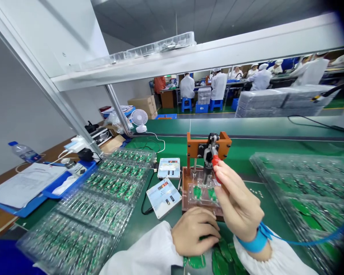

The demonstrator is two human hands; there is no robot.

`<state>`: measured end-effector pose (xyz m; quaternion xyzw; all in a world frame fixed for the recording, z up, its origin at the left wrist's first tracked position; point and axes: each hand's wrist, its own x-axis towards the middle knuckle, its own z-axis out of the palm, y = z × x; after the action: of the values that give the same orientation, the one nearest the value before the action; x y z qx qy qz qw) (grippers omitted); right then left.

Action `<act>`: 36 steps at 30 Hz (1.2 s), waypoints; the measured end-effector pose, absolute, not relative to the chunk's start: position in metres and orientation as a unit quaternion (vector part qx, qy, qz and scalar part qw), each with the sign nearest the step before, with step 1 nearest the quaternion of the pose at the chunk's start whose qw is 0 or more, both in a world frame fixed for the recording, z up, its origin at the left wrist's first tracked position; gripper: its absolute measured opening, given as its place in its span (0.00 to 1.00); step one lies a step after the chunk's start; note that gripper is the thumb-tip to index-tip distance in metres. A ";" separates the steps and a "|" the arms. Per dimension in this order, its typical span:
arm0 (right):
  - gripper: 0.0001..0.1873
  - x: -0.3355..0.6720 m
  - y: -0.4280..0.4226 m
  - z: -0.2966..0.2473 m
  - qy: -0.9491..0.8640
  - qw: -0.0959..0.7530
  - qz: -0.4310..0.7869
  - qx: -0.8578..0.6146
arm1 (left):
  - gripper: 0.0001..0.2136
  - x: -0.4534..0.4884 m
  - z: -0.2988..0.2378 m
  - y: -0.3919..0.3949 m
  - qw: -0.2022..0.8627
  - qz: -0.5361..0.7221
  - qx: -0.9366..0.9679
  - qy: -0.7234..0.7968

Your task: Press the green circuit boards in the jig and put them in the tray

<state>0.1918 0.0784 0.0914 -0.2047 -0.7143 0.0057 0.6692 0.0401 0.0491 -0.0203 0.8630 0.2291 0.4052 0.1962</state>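
My right hand [240, 202] is wrapped round the red handle [216, 162] of a toggle clamp [210, 151] on an orange and brown test fixture [186, 206]. A blue wrist strap [255, 240] with a coiled cord circles that wrist. Under the clamp, a clear plate covers small green circuit boards [197, 192]. My left hand [196, 231] rests palm down at the fixture's front edge, fingers loosely bent and thumb apart, with nothing visible in it. Just below it lie loose green circuit boards [222, 258] on the bench.
Clear trays [114, 187] of circuit boards are stacked at left, more trays [304, 187] at right. Two white meter boxes [164, 198] with red digits stand left of the fixture. A small fan [139, 118] and a shelf [160, 61] are farther back. People in white work beyond.
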 end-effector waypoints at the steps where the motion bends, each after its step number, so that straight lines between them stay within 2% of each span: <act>1: 0.34 0.192 0.078 0.091 -0.714 0.669 0.017 -0.207 | 0.13 0.038 -0.015 0.049 0.214 0.419 0.851 0.231; 4: 0.35 0.191 0.076 0.090 -0.715 0.665 0.033 -0.212 | 0.11 0.023 0.013 0.048 0.283 0.432 0.825 0.231; 7: 0.35 0.189 0.077 0.089 -0.711 0.669 0.034 -0.215 | 0.09 -0.005 0.051 0.058 0.342 0.381 0.814 0.275; 9: 0.35 0.186 0.077 0.089 -0.704 0.675 0.033 -0.218 | 0.09 -0.028 0.071 0.073 0.329 0.334 0.810 0.351; 11: 0.35 0.184 0.078 0.088 -0.699 0.681 0.031 -0.218 | 0.11 -0.050 0.082 0.095 0.273 0.258 0.811 0.448; 12: 0.35 0.183 0.078 0.087 -0.698 0.682 0.030 -0.217 | 0.16 -0.059 0.082 0.106 0.232 0.205 0.814 0.491; 15: 0.34 0.182 0.078 0.086 -0.696 0.683 0.026 -0.218 | 0.45 -0.078 0.071 0.136 0.165 -0.005 0.788 0.594; 16: 0.34 0.182 0.078 0.086 -0.696 0.682 0.026 -0.220 | 0.51 -0.080 0.065 0.144 0.159 -0.060 0.778 0.605; 18: 0.34 0.183 0.079 0.085 -0.696 0.682 0.026 -0.223 | 0.55 -0.082 0.055 0.153 0.161 -0.124 0.776 0.598; 25: 0.35 0.183 0.078 0.086 -0.697 0.681 0.030 -0.220 | 0.60 -0.076 0.048 0.159 0.165 -0.164 0.793 0.564; 36: 0.36 0.182 0.080 0.086 -0.694 0.686 0.019 -0.217 | 0.59 -0.072 0.045 0.159 0.172 -0.185 0.789 0.560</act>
<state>0.1824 0.0796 0.0859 -0.2173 -0.6943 0.0195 0.6858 -0.0719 0.1594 0.0446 0.7886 0.5604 -0.1855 0.1724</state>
